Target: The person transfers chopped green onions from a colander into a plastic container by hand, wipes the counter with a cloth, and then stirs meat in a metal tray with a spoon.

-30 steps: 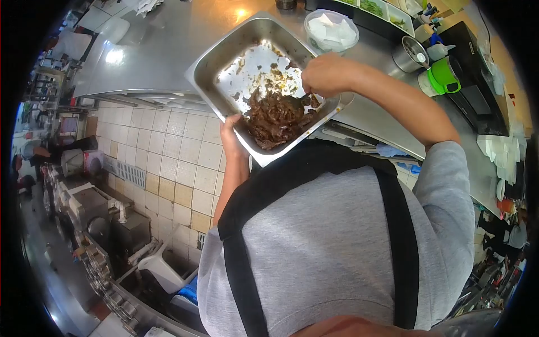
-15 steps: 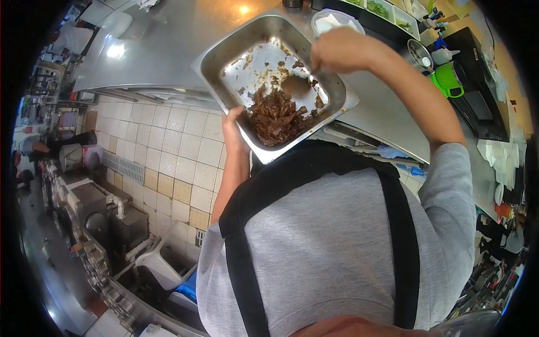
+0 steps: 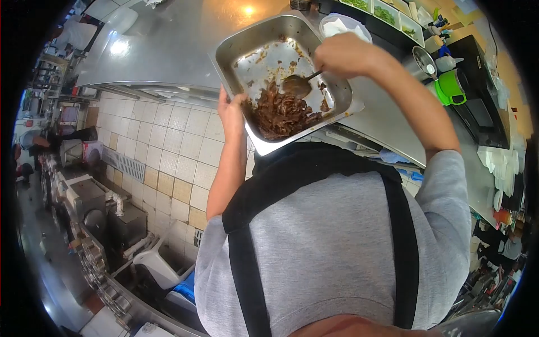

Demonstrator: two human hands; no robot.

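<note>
A deep metal tray (image 3: 265, 147) is tilted at the edge of the steel counter (image 3: 163, 45). Dark brown shredded food (image 3: 279, 114) is heaped in its lower left part, with brown smears over the bare bottom. My left hand (image 3: 231, 111) grips the tray's left rim, thumb over the edge. In my right hand (image 3: 343, 55), above the right side of the tray, is the handle of a metal spoon (image 3: 297, 85). The spoon's bowl rests at the upper edge of the food.
Behind my right hand is a clear tub (image 3: 343, 24) with something white inside. Containers of greens (image 3: 385, 14) stand at the back right, near a green cup (image 3: 450, 87) and a metal pot (image 3: 420, 63). Part of another person (image 3: 510, 247) shows far right.
The tray has shifted slightly right and up, and my left hand has gone up with it. The spoon, blurred before, is now sharp, its bowl nearer the food.
</note>
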